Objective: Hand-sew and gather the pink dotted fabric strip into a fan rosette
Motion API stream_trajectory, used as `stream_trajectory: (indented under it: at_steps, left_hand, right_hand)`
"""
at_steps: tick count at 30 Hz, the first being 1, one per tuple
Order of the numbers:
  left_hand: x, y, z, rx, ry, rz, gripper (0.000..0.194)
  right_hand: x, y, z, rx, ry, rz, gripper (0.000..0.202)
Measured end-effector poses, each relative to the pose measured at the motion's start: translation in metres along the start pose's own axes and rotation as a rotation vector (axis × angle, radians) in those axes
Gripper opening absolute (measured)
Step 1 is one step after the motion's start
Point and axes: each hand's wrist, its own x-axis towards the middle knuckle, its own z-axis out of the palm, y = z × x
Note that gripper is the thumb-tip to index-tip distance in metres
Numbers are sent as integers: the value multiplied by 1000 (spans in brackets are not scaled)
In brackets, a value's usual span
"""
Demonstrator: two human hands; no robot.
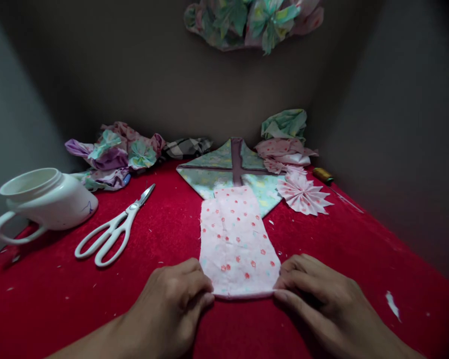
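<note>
Two-handed, pinching pink dotted cloth point(239, 244) by the near edge, right of white scissors point(133, 206), with left hand point(175, 304) at the corner nearer the scissors, right hand point(322, 291) at the farther, and long axis away from the grip.

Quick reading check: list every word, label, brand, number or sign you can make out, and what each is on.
No readable text anywhere.
White, rounded pot with a handle: a dark-blue line mark, no legible letters.
White-handled metal scissors: any marking at the pivot is too small to read.
Brownish-yellow thread spool: too small and dark to tell.
Pink rectangular cloth piece: printed flowers, no lettering visible.
</note>
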Motion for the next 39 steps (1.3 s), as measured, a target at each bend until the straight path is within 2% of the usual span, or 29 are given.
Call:
stream_trajectory:
  at_steps: [5,14,23,30,34,37,39]
  left_hand:
    - [4,4,-10,90,-120,-74,25]
    - [17,10,-18,56,-197,-224,16]
    - [17,14,-14,225,-175,-187,15]
    - [17,14,-15,197,-179,-233,13]
    - [17,15,-15,220,-181,-209,12]
    - [15,15,-14,248,-165,-159,12]
    - [13,14,-12,285,-145,-111,13]
  right_hand:
    - [2,-2,0,-39,19,53,23]
    - [8,-2,-1,-213,78,89,26]
    - [12,-2,1,-223,55,133,26]
    - [10,0,2,-221,85,123,25]
    - [8,1,2,-219,102,108,21]
    - [8,2,2,-198,112,52,14]
    - [8,1,1,-233,152,-56,12]
